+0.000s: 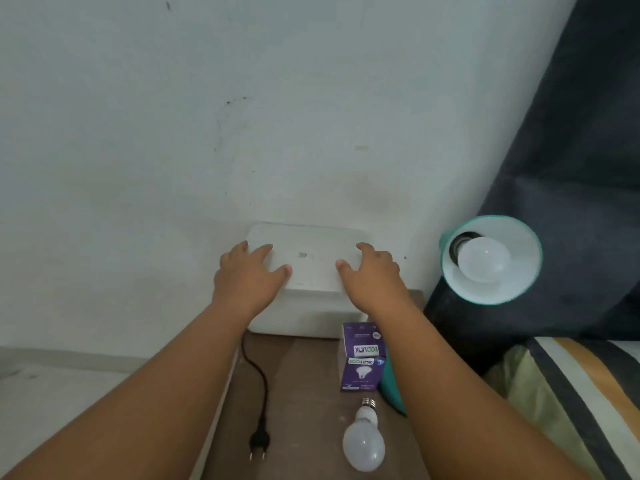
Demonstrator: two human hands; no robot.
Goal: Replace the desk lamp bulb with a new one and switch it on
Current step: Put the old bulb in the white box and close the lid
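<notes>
A teal desk lamp shade (519, 285) faces me at the right, with a white bulb (485, 259) screwed into its socket, unlit. A second white bulb (364, 441) lies loose on the brown table (304, 410). Behind it stands a purple bulb box (362, 358). The lamp's black cord ends in an unplugged plug (259, 441) lying on the table. My left hand (247, 275) and my right hand (372, 275) rest fingers spread on the top corners of a white box (311, 268) against the wall.
The lamp's teal base (389, 386) is partly hidden behind my right forearm. A dark curtain (571, 150) hangs at the right above striped bedding (571, 393). The pale wall (242, 116) stands right behind the white box.
</notes>
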